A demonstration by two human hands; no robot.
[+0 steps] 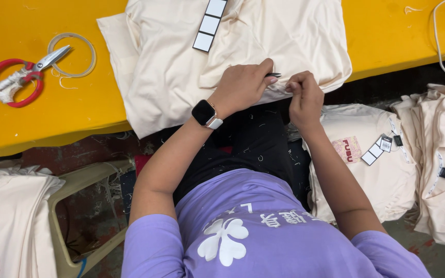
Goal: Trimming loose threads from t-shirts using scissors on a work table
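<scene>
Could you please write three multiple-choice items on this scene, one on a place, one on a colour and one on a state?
1. Where do the scissors lie?
A. on the yellow table, left of the cream garment
B. on the floor by the stool
C. on top of the cream garment

2. What colour are the scissor handles?
A. blue
B. red
C. black

3. What are the two hands doing?
A. resting on the lap
B. holding the scissors
C. pinching the garment's edge close together

Answers:
1 A, since the scissors rest on the bare yellow top beside a clear tape ring.
2 B, since both loops are red, one wrapped in pale cloth.
3 C, since the left hand, with a small dark tool at its fingertips, and the right hand grip the cloth at the table's near edge.
</scene>
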